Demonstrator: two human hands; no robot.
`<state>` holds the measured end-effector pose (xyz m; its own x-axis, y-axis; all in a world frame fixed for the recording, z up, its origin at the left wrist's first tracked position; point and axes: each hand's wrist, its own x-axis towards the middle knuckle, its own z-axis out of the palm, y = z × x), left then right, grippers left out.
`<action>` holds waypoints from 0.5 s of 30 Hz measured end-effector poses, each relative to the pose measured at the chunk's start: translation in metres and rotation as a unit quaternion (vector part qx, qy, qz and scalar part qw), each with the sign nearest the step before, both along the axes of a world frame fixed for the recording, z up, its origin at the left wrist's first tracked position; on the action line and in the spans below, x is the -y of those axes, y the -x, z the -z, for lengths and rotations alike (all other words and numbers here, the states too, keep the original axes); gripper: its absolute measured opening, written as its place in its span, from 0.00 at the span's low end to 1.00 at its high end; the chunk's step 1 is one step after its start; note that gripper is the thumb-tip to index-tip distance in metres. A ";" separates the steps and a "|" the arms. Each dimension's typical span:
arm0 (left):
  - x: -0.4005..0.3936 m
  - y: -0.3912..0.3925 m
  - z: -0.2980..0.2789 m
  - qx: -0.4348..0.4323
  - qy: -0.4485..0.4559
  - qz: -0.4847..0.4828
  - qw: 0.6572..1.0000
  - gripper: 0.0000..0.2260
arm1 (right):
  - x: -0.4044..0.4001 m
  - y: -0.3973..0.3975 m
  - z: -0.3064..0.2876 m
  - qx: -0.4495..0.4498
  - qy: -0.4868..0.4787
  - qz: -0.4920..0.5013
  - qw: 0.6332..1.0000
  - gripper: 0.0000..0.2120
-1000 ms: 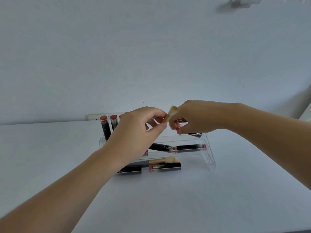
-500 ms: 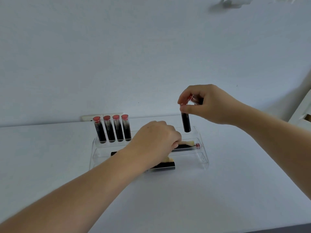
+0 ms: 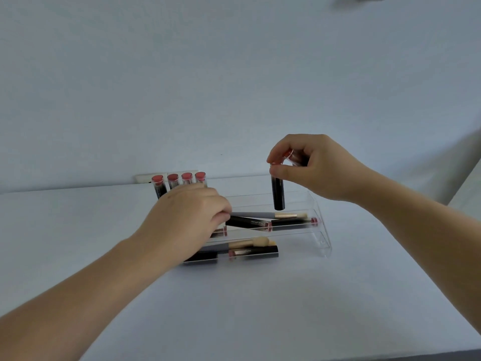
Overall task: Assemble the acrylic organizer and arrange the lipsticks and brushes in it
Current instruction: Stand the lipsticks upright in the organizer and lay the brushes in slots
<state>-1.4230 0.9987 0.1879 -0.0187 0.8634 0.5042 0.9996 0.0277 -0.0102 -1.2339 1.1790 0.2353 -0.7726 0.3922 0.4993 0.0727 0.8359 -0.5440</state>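
Above the organizer (image 3: 322,231), right hand (image 3: 316,168) pinching an upright lipstick (image 3: 278,194); left hand (image 3: 187,217) curled, grip hidden.

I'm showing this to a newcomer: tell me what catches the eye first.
The right hand pinches a black lipstick upright above the back tier of the clear organizer, right of centre. At the back left stand four red-capped lipsticks. The left hand reaches into the middle tier, where more lipsticks and a brush lie flat.
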 end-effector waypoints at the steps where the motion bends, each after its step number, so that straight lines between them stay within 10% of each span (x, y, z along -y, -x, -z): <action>1: 0.004 0.004 0.000 0.012 0.002 -0.015 1.000 0.05 | 0.002 0.004 0.003 -0.006 0.006 -0.001 1.000 0.06; 15: -0.003 -0.018 0.015 0.175 0.038 -0.170 0.969 0.14 | 0.017 0.025 0.039 -0.072 0.046 -0.022 0.996 0.09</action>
<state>-1.4052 1.0016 0.1732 -0.4674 0.8115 0.3508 0.8752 0.3689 0.3128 -1.2593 1.1619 0.1966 -0.7129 0.4090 0.5696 -0.0477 0.7821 -0.6213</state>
